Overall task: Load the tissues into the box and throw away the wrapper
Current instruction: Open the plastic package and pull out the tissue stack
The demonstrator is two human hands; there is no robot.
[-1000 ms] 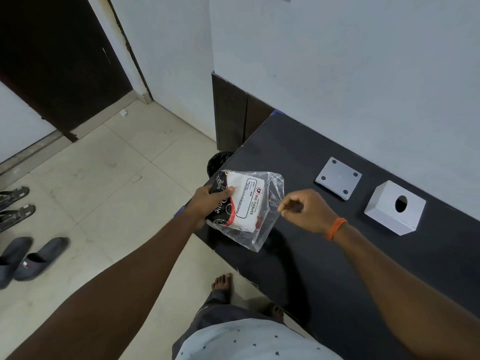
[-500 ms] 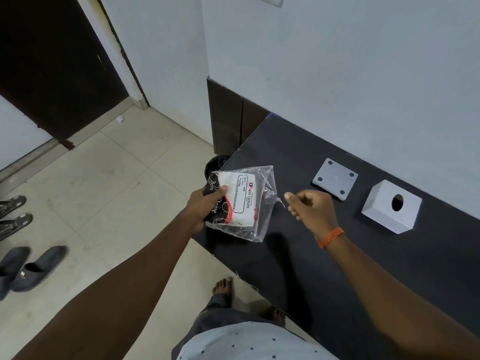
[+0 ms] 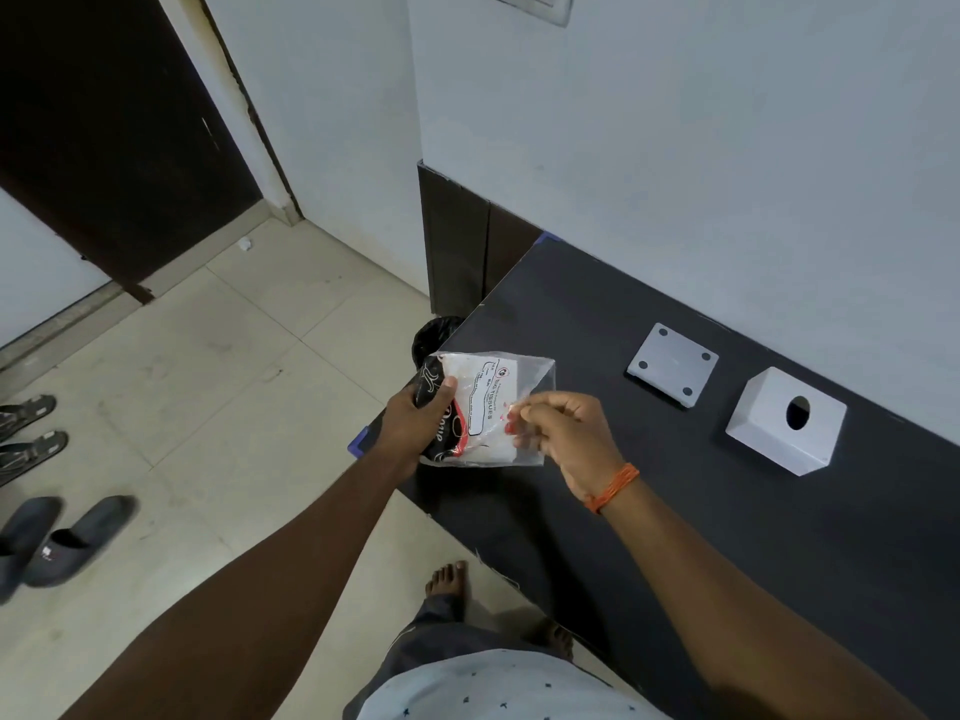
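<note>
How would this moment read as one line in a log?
left hand: holds tissue pack | right hand: pinches wrapper edge | tissue box: empty on table, base plate beside | stage: opening wrapper

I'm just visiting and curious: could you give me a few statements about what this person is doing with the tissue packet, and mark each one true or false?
1. The left hand grips the clear plastic tissue packet. True.
2. The right hand rests flat on the dark tabletop. False: it is raised, pinching at the packet's plastic edge.
3. The white cube-shaped tissue box with a round hole sits on the tabletop. True.
4. The grey square base plate is fitted onto the box. False: it lies apart, beside it.
5. Tissues already stick out of the hole. False: the hole looks dark and empty.
</note>
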